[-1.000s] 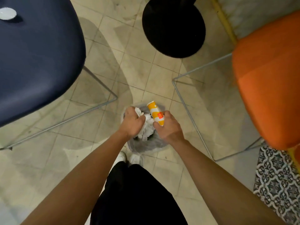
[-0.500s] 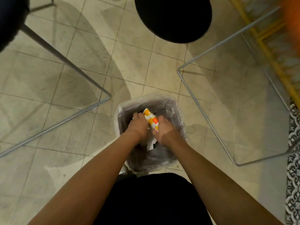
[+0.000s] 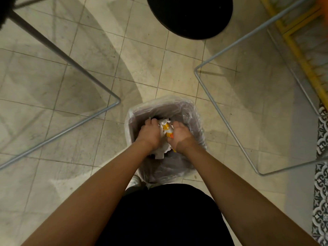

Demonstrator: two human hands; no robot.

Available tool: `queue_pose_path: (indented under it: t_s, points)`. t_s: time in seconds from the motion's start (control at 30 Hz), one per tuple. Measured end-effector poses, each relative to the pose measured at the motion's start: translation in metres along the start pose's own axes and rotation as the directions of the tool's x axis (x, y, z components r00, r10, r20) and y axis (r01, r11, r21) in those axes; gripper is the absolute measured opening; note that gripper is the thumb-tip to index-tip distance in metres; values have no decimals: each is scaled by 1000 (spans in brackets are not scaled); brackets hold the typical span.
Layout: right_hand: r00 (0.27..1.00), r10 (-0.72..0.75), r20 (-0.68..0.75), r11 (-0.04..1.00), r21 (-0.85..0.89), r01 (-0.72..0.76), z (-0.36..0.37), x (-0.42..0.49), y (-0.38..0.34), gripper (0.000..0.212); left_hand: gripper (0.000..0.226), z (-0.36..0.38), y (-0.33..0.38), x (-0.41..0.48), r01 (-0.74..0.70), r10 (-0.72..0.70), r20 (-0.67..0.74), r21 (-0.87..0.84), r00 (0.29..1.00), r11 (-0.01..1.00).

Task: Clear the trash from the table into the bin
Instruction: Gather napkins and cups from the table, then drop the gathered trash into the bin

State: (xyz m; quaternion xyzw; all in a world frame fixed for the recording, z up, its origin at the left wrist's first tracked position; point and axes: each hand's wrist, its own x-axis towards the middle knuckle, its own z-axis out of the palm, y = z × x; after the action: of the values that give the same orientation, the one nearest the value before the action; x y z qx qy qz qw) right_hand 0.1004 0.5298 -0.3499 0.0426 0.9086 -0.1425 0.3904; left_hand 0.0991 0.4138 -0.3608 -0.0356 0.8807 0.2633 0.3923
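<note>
At the lined bin's (image 3: 160, 102) mouth, left hand (image 3: 150, 134) grips crumpled white paper (image 3: 160, 152); right hand (image 3: 182, 136) grips yellow-and-white cup (image 3: 167, 129).

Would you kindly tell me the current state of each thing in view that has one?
Grey plastic-lined bin: upright on the floor, open, no lid.
Crumpled white paper: gripped by the left hand, inside the bin's mouth, not yet dropped.
Orange-and-white striped paper cup: tilted, held by the right hand, inside the bin's mouth, not yet dropped.
</note>
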Motion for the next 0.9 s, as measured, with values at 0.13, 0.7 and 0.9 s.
queue_pose_path:
  t_s: [0.13, 0.7, 0.9]
  points:
    - [999, -35, -39, 999, 12, 35, -21, -25, -12, 54, 55, -23, 7, -30, -40, 35, -83, -62, 996, 997]
    - [911, -313, -267, 947, -21, 319, -173, -169, -123, 38, 43, -188, 37, -211, -188, 45, -505, -236, 862, 953]
    - [881, -412, -232, 911, -84, 404, -199, -191, -185, 37, 41, -241, 14, -254, -146, -46, -619, -256, 784, 956]
